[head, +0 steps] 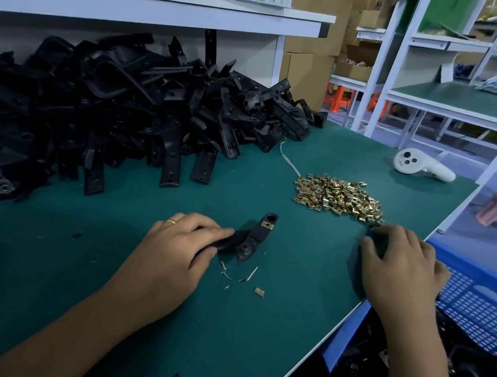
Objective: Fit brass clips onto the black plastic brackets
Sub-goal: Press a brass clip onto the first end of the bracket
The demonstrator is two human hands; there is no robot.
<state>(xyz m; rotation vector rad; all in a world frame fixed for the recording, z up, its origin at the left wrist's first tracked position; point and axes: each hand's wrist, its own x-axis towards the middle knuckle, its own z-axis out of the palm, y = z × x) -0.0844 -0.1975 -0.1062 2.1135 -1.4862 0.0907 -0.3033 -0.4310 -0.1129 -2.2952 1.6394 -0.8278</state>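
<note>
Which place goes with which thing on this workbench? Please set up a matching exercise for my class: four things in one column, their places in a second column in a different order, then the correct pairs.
Things
1. pile of black brackets
2. heap of brass clips
3. white controller
4. black bracket

Places
A. far right part of the green mat, near the bench edge
B. under the fingers of the left hand
C. far left, against the shelf unit
D. just beyond the right hand

Pairs: 1-C, 2-D, 3-A, 4-B
</note>
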